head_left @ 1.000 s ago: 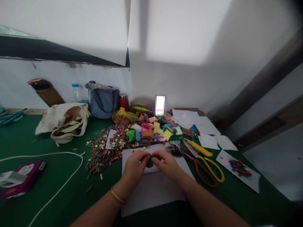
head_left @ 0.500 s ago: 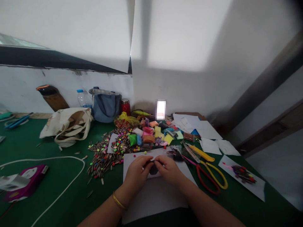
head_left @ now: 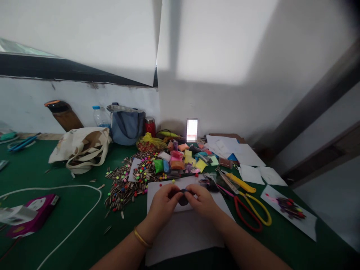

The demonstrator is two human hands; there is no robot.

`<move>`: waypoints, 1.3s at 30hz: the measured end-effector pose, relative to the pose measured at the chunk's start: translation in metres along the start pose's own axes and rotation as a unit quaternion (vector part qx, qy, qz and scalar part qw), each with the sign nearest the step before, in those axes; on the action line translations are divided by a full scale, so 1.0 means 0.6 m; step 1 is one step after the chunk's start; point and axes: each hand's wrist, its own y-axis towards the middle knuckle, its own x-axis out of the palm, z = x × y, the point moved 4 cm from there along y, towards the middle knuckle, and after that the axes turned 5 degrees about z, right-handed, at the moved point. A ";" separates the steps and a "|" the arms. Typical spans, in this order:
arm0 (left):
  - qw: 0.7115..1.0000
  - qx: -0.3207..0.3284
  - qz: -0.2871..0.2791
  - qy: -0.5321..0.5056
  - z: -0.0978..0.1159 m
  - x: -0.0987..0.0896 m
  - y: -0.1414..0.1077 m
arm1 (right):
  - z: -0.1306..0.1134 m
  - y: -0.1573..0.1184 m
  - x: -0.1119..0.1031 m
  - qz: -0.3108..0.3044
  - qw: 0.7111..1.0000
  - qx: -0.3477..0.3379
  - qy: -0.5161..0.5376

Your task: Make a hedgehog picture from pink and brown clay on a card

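My left hand (head_left: 165,200) and my right hand (head_left: 200,198) meet above a sheet of white paper (head_left: 188,232). Between them, the thumbs and fingertips of both pinch a dark, flattened piece of modelling clay (head_left: 183,199). Its lower part bulges out under the thumbs; the fingers cover the upper edge. Just beyond the right hand lies an opened clear packet with dark stuff in it (head_left: 208,183). Small coloured pompoms (head_left: 173,181) sit by the paper's far edge.
Striped sunflower seeds (head_left: 123,193) mixed with pompoms spread to the left. Bags of coloured clay (head_left: 177,162) are heaped behind. On the right are scissors (head_left: 249,213), a yellow cutter (head_left: 241,182) and a decorated card (head_left: 289,210). A white cable (head_left: 92,213) crosses the left side.
The fingers have shifted slightly around the dark clay, and more of its top now shows between the fingertips. Both hands stay in the same place over the paper.
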 end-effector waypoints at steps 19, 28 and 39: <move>0.992 -0.042 0.001 -0.116 0.007 0.007 0.000 | 0.006 0.000 0.000 0.024 1.000 0.011 0.011; 0.996 -0.031 -0.031 -0.079 0.009 0.005 0.001 | 0.012 -0.001 0.001 0.038 0.999 0.002 0.000; 0.998 -0.007 -0.031 -0.054 0.003 0.005 -0.001 | 0.007 0.000 0.003 0.016 1.000 -0.002 0.000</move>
